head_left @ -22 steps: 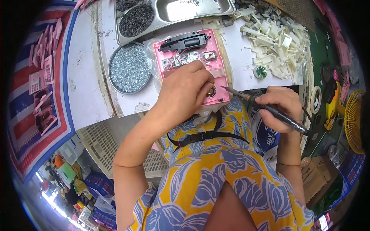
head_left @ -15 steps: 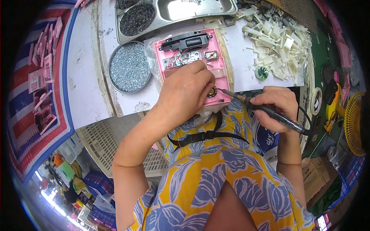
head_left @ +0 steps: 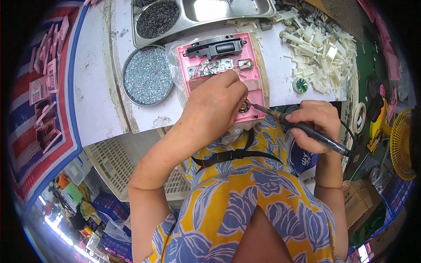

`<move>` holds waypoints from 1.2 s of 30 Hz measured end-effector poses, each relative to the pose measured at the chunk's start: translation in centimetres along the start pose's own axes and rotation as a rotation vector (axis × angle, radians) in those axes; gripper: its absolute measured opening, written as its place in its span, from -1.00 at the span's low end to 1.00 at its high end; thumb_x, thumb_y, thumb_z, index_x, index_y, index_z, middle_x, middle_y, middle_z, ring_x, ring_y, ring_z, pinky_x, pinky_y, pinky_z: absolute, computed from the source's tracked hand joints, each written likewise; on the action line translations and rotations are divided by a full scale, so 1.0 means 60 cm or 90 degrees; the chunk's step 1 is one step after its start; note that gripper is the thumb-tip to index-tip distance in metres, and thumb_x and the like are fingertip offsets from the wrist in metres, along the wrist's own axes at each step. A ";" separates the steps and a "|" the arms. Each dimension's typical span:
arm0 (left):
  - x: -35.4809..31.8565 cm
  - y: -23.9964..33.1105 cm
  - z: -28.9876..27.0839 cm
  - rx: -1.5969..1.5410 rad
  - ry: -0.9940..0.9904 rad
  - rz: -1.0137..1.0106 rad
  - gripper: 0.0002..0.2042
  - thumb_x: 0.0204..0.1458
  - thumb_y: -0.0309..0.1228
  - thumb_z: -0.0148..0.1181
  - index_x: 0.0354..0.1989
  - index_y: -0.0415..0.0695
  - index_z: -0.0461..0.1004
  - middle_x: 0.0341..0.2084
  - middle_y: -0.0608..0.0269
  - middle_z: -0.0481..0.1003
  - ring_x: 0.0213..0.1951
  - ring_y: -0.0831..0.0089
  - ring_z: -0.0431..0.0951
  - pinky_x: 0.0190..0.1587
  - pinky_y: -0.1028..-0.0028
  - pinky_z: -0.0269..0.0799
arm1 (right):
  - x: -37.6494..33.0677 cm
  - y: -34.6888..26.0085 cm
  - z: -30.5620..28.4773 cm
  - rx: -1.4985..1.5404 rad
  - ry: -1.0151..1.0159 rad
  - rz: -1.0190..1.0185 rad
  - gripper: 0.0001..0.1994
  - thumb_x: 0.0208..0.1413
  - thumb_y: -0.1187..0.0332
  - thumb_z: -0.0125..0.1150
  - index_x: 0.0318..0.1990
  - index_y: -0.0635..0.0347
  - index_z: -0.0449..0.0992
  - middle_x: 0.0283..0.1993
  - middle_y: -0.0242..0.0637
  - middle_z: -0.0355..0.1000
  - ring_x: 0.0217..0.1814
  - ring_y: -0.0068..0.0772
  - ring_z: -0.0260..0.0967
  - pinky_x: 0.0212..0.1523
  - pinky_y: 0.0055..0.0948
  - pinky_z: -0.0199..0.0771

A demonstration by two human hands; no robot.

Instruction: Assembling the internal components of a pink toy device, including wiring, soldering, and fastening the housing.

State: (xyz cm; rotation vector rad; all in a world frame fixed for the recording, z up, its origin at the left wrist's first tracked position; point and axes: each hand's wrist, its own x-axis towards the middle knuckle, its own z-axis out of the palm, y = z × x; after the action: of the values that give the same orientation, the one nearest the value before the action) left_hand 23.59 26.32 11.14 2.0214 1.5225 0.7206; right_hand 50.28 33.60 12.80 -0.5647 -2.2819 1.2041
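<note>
A shallow pink plastic casing (head_left: 258, 97) lies at the table's near edge, with its inside facing up. It holds a long black part (head_left: 221, 48) along its far side, a metal plate (head_left: 222, 65) with red wires over it, and a small motor-like part (head_left: 245, 64). My left hand (head_left: 214, 100) bends over the casing, fingertips pinched together beside a small round speaker (head_left: 244, 108); what they pinch is hidden. In my right hand (head_left: 316, 122) is a soldering iron (head_left: 323, 138), its tip reaching the speaker close to my left fingertips.
A round dish of small silvery screws (head_left: 148, 75) stands left of the casing. Behind is a metal tray (head_left: 188, 26) with dark springs. White plastic parts (head_left: 322, 55) are heaped at the right, near a small green-and-white roll (head_left: 300, 85). A yellow fan (head_left: 402, 144) stands far right.
The view has shifted slightly. My left hand stays bent over the casing, and the iron's tip remains at the speaker.
</note>
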 end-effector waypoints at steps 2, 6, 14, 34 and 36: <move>0.000 -0.001 0.001 0.002 0.003 0.005 -0.92 0.05 -0.57 0.29 -0.31 -0.23 0.51 -0.38 0.10 0.44 -0.33 0.07 0.54 -0.30 0.22 0.47 | 0.001 0.000 0.001 -0.005 -0.001 -0.001 -0.77 -0.14 0.45 0.40 -0.25 0.23 0.63 -0.52 -0.25 0.50 -0.58 -0.27 0.42 -0.53 -0.40 0.36; 0.000 -0.002 0.003 0.003 0.010 0.006 -0.92 0.04 -0.58 0.29 -0.31 -0.23 0.51 -0.38 0.10 0.45 -0.35 0.08 0.54 -0.31 0.22 0.48 | 0.004 -0.005 0.002 -0.006 0.013 0.024 -0.77 -0.12 0.43 0.40 -0.25 0.25 0.64 -0.53 -0.27 0.49 -0.60 -0.35 0.40 -0.54 -0.44 0.32; -0.006 -0.003 0.004 -0.024 0.039 0.007 -0.91 0.00 -0.55 0.33 -0.33 -0.19 0.56 -0.38 0.13 0.50 -0.35 0.14 0.58 -0.32 0.26 0.51 | -0.024 -0.016 -0.013 0.019 0.090 0.051 -0.77 -0.09 0.40 0.39 -0.25 0.31 0.63 -0.53 -0.29 0.48 -0.60 -0.47 0.36 -0.54 -0.52 0.26; 0.002 0.004 -0.015 0.126 -0.102 0.085 -0.82 -0.12 -0.49 0.30 -0.28 -0.11 0.54 -0.30 0.28 0.49 -0.22 0.25 0.58 -0.28 0.32 0.55 | -0.007 -0.007 -0.007 0.018 0.020 0.037 -0.78 -0.09 0.40 0.41 -0.25 0.24 0.64 -0.59 -0.31 0.44 -0.63 -0.42 0.33 -0.58 -0.47 0.23; 0.005 0.004 -0.011 0.139 -0.079 0.121 -0.89 -0.12 -0.49 0.23 -0.38 -0.13 0.52 -0.32 0.25 0.46 -0.24 0.25 0.57 -0.32 0.32 0.56 | -0.006 -0.008 -0.008 0.017 0.010 0.042 -0.78 -0.09 0.40 0.41 -0.25 0.24 0.64 -0.57 -0.29 0.47 -0.62 -0.41 0.35 -0.57 -0.47 0.26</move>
State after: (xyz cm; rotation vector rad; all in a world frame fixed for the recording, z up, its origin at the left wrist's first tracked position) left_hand 23.38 26.59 11.84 2.3497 1.4023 0.5055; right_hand 50.80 33.44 13.35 -0.6417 -2.2469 1.2559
